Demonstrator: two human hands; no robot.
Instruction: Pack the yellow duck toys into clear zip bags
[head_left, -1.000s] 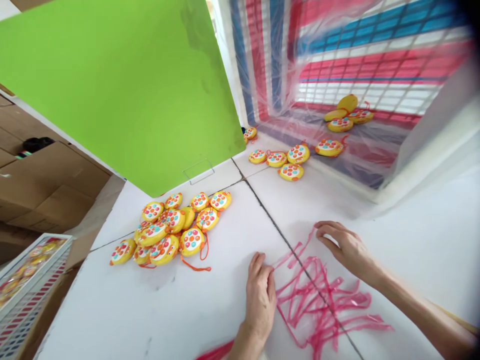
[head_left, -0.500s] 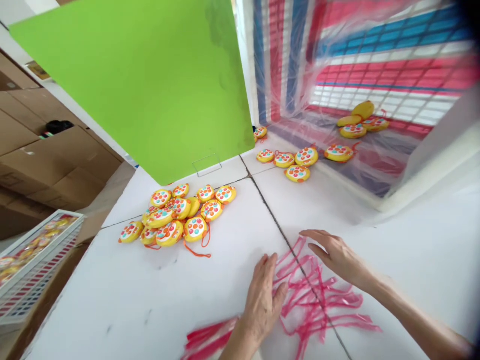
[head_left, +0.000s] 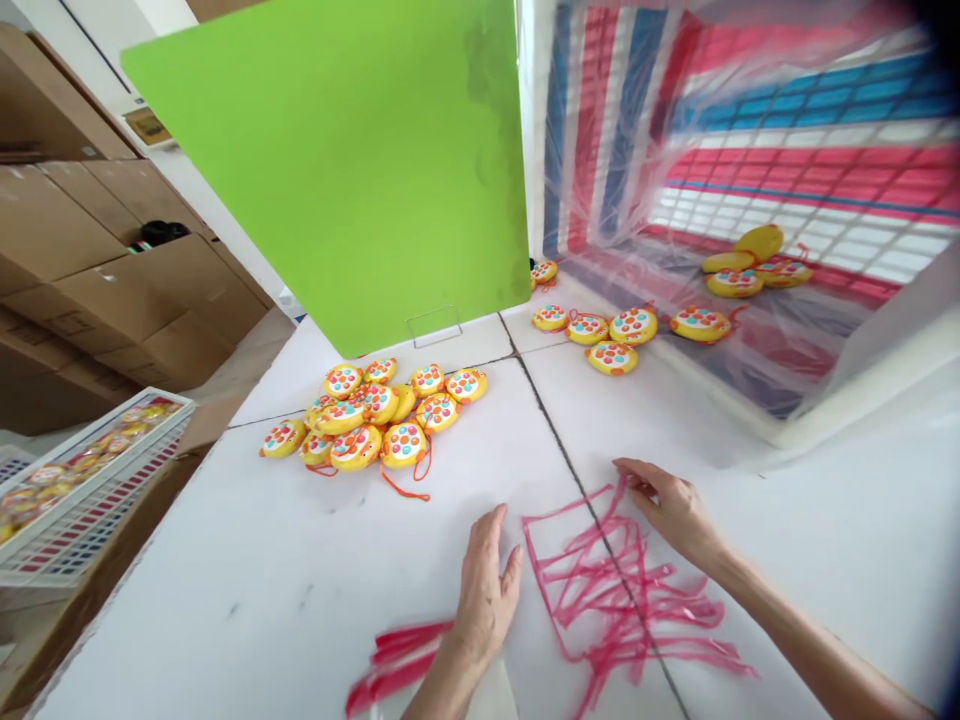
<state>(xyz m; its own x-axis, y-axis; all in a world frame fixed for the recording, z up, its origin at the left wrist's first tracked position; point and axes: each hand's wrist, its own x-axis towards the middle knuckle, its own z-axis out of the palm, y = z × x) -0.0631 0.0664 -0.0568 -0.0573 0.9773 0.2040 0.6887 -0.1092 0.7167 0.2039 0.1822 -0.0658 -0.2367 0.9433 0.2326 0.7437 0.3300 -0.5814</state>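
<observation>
A loose tangle of pink plastic strips lies on the white table between my hands. My right hand is at the tangle's far right corner, thumb and fingers closed at the end of one strip. My left hand is open beside the tangle's left side, apart from the strips, fingers stretched forward and thumb spread. A flatter bundle of darker pink strips lies under my left wrist, which partly hides it. Beyond my hands sits a pile of yellow toys with coloured dots and orange cords.
A green board stands at the back. To the right, a white crate on its side has a plastic liner and several yellow toys in it; more toys lie before it. At lower left is a basket of packed toys, with cardboard boxes behind.
My left hand has moved left, off the strips. My right thumb and fingers have closed at a strip's end, and one strip now runs in an angular line along the tangle's left. The view has shifted.
</observation>
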